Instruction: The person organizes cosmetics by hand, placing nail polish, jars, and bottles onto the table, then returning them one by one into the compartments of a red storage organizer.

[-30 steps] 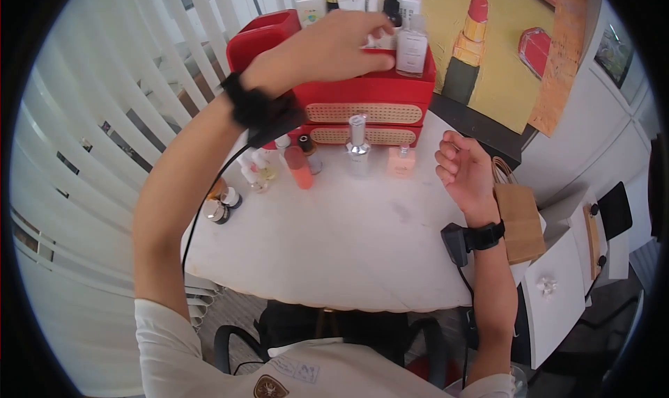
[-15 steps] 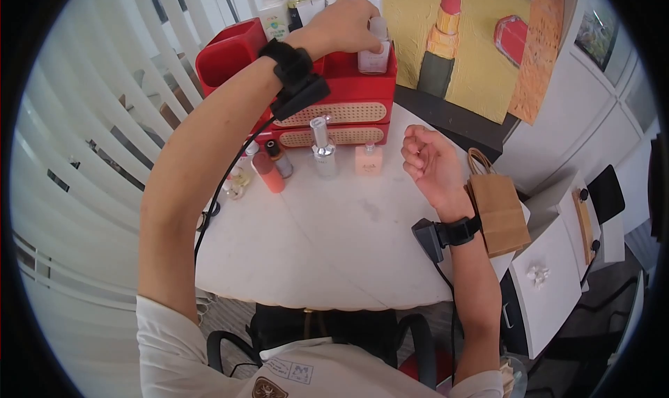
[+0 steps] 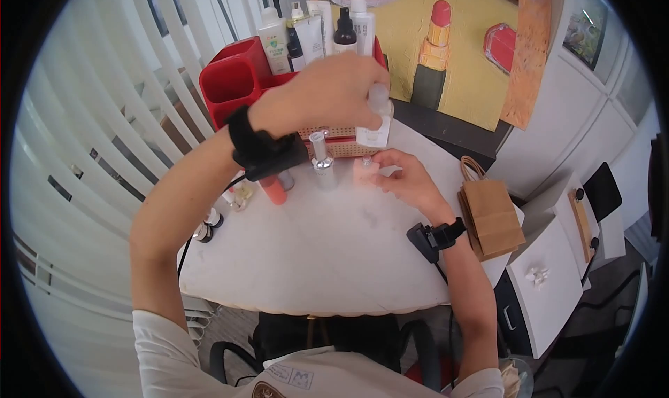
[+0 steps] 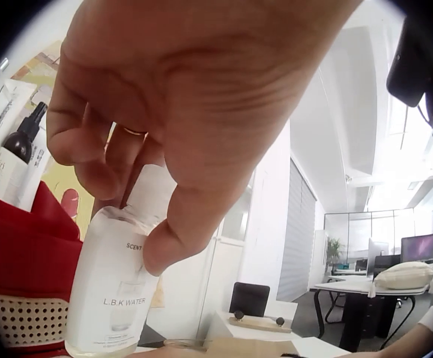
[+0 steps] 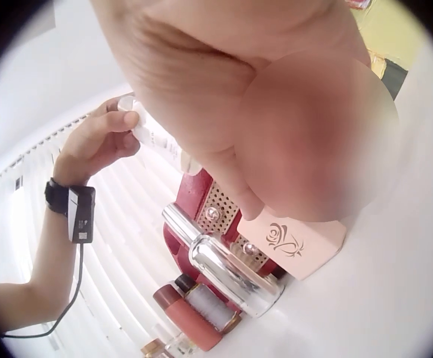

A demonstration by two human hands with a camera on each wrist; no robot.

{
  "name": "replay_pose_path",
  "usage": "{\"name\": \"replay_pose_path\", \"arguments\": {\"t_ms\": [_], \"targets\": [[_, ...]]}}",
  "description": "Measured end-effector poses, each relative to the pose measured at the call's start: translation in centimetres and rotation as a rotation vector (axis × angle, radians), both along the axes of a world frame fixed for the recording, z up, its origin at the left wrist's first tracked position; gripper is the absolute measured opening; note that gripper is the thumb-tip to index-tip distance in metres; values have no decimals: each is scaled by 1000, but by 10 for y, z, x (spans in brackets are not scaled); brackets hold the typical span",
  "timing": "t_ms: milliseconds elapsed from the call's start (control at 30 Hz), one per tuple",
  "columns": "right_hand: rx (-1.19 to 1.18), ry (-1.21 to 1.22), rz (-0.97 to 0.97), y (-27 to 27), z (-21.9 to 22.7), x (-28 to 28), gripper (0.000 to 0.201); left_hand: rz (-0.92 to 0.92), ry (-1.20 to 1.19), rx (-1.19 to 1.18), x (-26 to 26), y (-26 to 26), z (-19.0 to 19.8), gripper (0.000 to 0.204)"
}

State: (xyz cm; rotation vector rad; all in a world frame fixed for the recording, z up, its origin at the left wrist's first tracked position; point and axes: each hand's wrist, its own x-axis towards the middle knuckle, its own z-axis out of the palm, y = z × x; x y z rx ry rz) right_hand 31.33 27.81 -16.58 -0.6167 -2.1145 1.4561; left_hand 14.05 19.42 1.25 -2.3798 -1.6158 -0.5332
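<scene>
Left hand (image 3: 324, 88) pinches white-capped bottle (image 4: 104, 287) below the palm, thumb against fingers; label reads "SCENT" and "L.B.K WATER", fine print too small. Right hand (image 3: 412, 183) pinches pink bottle (image 5: 298, 246) under its fingers, rose emblem facing out, top hidden, thumb blurred. Beyond it: silver bottle (image 5: 231, 272), just beside, on counter (image 3: 313, 259), writing illegible.

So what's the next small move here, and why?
I'd probably shift the pink bottle aside with your right hand before lowering the white bottle: that hand's fingers are on the pink bottle, and your left hand holds the white one above the table.
</scene>
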Motion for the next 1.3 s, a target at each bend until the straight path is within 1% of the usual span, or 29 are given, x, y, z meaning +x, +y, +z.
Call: {"name": "replay_pose_path", "arguments": {"t_ms": [100, 133, 167, 233, 267, 333, 367, 433, 467, 533, 567, 633, 767, 867, 900, 967, 1100, 1167, 1200, 1233, 1267, 1300], "targets": [[60, 19, -29, 2, -8, -5, 35, 98, 57, -137, 7, 6, -11, 39], [71, 11, -42, 1, -8, -5, 34, 97, 58, -133, 10, 8, -14, 39], [74, 12, -43, 1, -6, -3, 34, 138, 71, -171, 12, 10, -18, 39], [-9, -32, 33, 0, 2, 1, 33, 219, 68, -260, 17, 16, -19, 40], [-8, -33, 34, 0, 4, 3, 33, 220, 67, -259, 17, 17, -19, 40], [-131, -94, 70, 3, 6, 8, 34, 203, 85, -282, 18, 18, -15, 42], [-134, -96, 69, 3, 6, 9, 34, 201, 83, -284, 19, 18, -13, 42], [-122, -112, 83, 4, 6, 10, 44, 243, 91, -330, 20, 17, -11, 43], [-127, -113, 83, 2, 7, 11, 44, 243, 91, -335, 19, 17, -13, 43], [-176, -90, 8, -2, 10, 11, 56, 250, 137, -383, 16, 20, -19, 44], [-177, -91, 9, -2, 9, 11, 56, 251, 136, -384, 14, 22, -24, 44], [-172, -101, 41, -1, 9, 10, 62, 253, 157, -493, 11, 26, -35, 45], [-131, -81, 90, 1, 4, 9, 60, 237, 214, -574, 15, 24, -49, 47], [-152, -51, 101, 3, 1, 9, 58, 186, 200, -545, 8, 27, -63, 45], [-138, -52, 107, 2, 2, 9, 58, 187, 195, -546, 11, 25, -58, 45], [-125, -57, 116, 0, 4, 9, 57, 242, 181, -643, 15, 21, -47, 45], [-128, -93, 113, -3, 9, 9, 58, 242, 150, -623, 5, 16, -33, 45], [-115, -107, 111, -6, 11, 9, 59, 268, 210, -560, 2, 11, -29, 42], [-156, -102, 122, -7, 13, 8, 60, 275, 206, -558, -1, 11, -32, 42], [-195, -99, 132, -9, 15, 8, 61, 221, 170, -581, -5, 13, -38, 41], [-188, -102, 139, -9, 14, 8, 61, 166, 134, -601, -8, 14, -43, 40], [-148, -101, 132, -8, 12, 8, 63, 171, 129, -593, -8, 14, -45, 40]]}}
